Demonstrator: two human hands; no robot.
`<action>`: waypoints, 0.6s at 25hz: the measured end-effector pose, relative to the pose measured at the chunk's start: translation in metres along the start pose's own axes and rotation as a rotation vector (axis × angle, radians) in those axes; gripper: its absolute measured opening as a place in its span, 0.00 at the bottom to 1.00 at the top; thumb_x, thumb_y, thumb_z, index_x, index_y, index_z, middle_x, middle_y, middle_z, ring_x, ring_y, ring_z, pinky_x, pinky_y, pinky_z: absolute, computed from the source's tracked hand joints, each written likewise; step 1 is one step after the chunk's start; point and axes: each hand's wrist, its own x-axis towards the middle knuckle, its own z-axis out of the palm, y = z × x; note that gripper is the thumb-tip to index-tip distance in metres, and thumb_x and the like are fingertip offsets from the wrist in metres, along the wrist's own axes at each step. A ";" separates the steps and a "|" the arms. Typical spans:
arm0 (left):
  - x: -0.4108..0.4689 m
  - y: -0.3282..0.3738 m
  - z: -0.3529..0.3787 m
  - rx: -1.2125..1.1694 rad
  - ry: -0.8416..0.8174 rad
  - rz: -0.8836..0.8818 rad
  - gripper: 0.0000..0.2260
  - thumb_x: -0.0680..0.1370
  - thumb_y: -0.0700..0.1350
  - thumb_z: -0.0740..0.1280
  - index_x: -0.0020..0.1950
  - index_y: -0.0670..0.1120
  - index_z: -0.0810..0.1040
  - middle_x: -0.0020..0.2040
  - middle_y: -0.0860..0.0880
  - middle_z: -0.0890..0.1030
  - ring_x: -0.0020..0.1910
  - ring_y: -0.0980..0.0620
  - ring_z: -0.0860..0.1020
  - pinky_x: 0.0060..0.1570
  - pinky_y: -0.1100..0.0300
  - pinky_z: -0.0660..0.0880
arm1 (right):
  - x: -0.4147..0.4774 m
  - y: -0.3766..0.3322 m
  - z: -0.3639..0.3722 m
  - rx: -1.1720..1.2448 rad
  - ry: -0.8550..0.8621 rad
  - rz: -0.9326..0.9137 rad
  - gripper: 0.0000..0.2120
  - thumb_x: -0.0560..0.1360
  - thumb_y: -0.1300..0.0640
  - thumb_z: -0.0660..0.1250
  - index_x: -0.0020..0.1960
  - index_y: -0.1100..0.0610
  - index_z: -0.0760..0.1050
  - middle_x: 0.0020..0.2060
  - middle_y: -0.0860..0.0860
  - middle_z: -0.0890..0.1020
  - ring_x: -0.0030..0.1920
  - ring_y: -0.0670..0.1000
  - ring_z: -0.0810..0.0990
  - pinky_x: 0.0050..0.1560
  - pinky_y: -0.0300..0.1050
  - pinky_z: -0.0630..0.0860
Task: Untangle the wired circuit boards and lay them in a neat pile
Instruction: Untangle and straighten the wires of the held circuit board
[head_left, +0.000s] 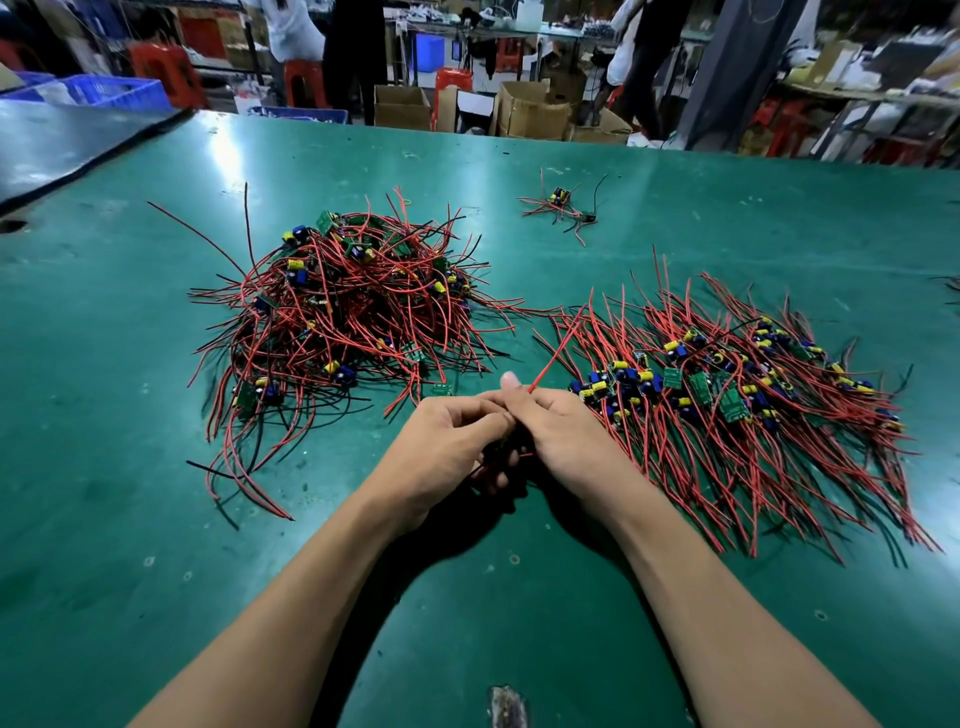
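Fingers of the left hand were curled round some held wires, close above the desk. Touching it, the right hand pinched one red wire that stood out slanted. A tangled heap of wired boards lay at the left, the neat pile at the right, a small cluster farther back. Print on the boards was too small to read. The desk was green and shiny; behind it stood cardboard boxes and red stools.

Green table: tangled heap, laid pile, stray board
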 end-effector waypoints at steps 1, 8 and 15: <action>0.000 0.001 0.000 -0.007 -0.005 -0.005 0.10 0.79 0.39 0.66 0.40 0.40 0.83 0.32 0.43 0.80 0.24 0.48 0.76 0.28 0.59 0.74 | 0.001 0.000 -0.001 0.004 0.001 0.007 0.22 0.82 0.41 0.60 0.52 0.57 0.85 0.29 0.58 0.80 0.25 0.53 0.79 0.27 0.40 0.75; -0.004 0.005 -0.002 -0.023 -0.066 -0.016 0.13 0.78 0.39 0.67 0.35 0.45 0.83 0.30 0.43 0.80 0.22 0.51 0.75 0.24 0.65 0.72 | 0.015 -0.002 -0.018 0.144 0.299 -0.023 0.24 0.83 0.44 0.59 0.39 0.53 0.86 0.36 0.49 0.76 0.22 0.42 0.64 0.20 0.34 0.59; -0.004 0.009 -0.003 -0.020 -0.089 -0.053 0.11 0.78 0.39 0.68 0.36 0.44 0.82 0.30 0.43 0.80 0.23 0.51 0.74 0.23 0.65 0.71 | 0.018 -0.002 -0.022 0.249 0.344 -0.090 0.19 0.82 0.47 0.64 0.42 0.57 0.85 0.40 0.50 0.78 0.22 0.42 0.63 0.19 0.34 0.57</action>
